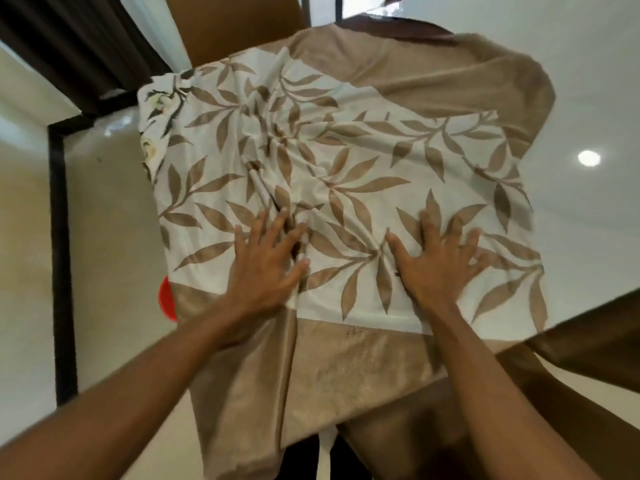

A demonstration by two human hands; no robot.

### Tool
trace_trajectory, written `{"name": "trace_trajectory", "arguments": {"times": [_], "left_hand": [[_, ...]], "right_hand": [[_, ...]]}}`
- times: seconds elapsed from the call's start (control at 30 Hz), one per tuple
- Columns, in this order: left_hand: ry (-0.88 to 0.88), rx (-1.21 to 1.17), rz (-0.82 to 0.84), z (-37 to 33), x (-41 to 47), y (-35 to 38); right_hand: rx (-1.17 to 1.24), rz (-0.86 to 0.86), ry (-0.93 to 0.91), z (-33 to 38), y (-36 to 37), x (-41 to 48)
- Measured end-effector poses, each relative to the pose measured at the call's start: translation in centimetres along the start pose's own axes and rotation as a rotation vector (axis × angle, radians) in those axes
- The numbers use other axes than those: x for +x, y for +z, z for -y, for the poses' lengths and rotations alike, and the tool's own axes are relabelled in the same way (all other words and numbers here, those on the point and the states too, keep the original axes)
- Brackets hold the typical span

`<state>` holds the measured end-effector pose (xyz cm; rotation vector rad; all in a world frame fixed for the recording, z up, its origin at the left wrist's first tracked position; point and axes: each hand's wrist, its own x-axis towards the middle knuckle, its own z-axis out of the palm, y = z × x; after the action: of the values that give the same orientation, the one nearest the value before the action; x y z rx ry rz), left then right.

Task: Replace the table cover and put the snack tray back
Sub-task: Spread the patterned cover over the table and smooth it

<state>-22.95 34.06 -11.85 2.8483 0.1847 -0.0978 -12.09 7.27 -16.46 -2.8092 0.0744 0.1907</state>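
A white table cover [349,147] with a brown leaf print and a tan border lies spread over a small table, wrinkled along its middle. My left hand [268,263] lies flat on the cloth near the front, fingers spread. My right hand [438,261] presses flat on the cloth beside it, fingers spread too. At the far left corner an older flowered cover [157,109] peeks out from under the leaf cloth. No snack tray is in view.
A red round object [167,299] shows partly at the table's left edge, below the cloth. A glossy pale tiled floor [110,209] surrounds the table. A dark curtain [69,43] hangs at the far left. A brown panel [235,26] stands behind the table.
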Motion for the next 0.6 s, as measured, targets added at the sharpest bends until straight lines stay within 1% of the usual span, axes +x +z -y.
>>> {"name": "trace_trajectory", "arguments": {"times": [0.07, 0.1, 0.13, 0.2, 0.27, 0.37, 0.47, 0.6], "left_hand": [[0.176, 0.139, 0.088, 1.3, 2.9, 0.0], [0.221, 0.204, 0.135, 1.7, 4.2, 0.1], [0.250, 0.242, 0.175, 1.8, 5.7, 0.4], [0.245, 0.224, 0.195, 1.6, 7.6, 1.0], [0.186, 0.163, 0.141, 0.5, 8.1, 1.8], [0.090, 0.132, 0.037, -1.6, 8.8, 3.5], [-0.010, 0.098, -0.027, -4.6, 9.6, 4.5], [-0.184, 0.042, -0.085, -8.9, 10.5, 6.2]], "right_hand": [[-0.023, 0.023, -0.010, -0.4, -0.3, 0.9], [-0.022, 0.031, -0.019, -0.5, -0.6, 1.8], [-0.013, 0.034, -0.027, -0.7, -1.3, 3.2], [-0.002, 0.023, -0.051, -0.8, -2.2, 5.9], [-0.027, -0.003, -0.090, -0.9, -2.7, 8.8], [-0.077, -0.043, -0.173, -1.1, -3.0, 14.2], [-0.121, 0.012, -0.225, -0.1, -3.5, 19.6], [-0.134, 0.116, -0.291, 4.2, -3.6, 25.7]]}}
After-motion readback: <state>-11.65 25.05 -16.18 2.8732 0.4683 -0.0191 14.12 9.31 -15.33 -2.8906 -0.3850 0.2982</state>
